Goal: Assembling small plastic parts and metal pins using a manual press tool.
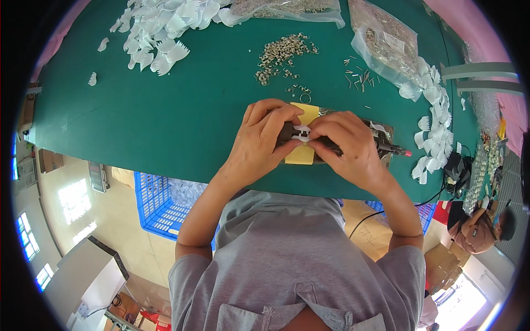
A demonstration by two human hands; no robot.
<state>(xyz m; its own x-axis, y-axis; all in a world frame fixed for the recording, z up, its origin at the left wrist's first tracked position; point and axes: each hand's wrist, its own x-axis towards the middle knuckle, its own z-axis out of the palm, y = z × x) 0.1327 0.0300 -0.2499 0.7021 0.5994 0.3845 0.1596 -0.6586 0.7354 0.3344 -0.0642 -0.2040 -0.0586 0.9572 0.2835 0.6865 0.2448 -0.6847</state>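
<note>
My left hand (255,138) has its thumb and fingers closed around a small white plastic clip piece (301,129) with a dark gap in its middle. A dark brown part beside it, near my left fingers, is mostly hidden. From the other side, my right hand (350,144) pinches the same white piece with thumb and forefinger. Both hands are over a dark flat pad (385,132) with a yellow strip (298,156) across it. Pliers-like tool jaws with a red tip (407,153) stick out to the right of my right hand.
White toothed claw-clip halves lie in a pile (165,27) at far left and another (439,132) at right. Metal springs (279,58), a ring (305,98) and small pins (360,79) lie beyond my hands. Plastic bags (386,41) stand behind; a blue basket (157,207) sits below.
</note>
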